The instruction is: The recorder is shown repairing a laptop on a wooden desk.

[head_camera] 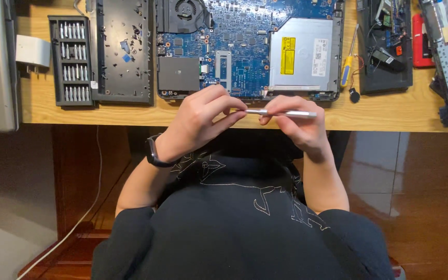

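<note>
Head view: looking straight down over a wooden desk (390, 111) edge, both hands raised in front of the chest, just off the desk's near edge.
Driver: slim silver screwdriver handle (286, 113), held level between the two hands, lying left to right, above the desk edge and just in front of the opened laptop.
Left hand: left hand (200, 122) curled, thumb and forefinger pinched on the driver's left tip (bit end, most likely; too small to tell if a bit is seated). Other fingers folded loosely under.
Right hand: right hand (294, 124) wrapped over the barrel, fingertips (265, 120) closed on it from below, thumb hidden. Firm grasp, not released.
Why held so: two-handed, level and close to the body, which looks like steadying the barrel while the tip is worked on.
Laptop: base (250, 46) open, blue board, fan and silver drive exposed; set square to the edge, within easy reach.
Bit case: black tray (71, 59) of bits lying open at far left, beside the removed dark cover (123, 49) (screws scattered on it).
Other: yellow-handled screwdriver (346, 70) right of the laptop; more stripped parts (385, 46) farther right; black watch (153, 152) on the left wrist.
</note>
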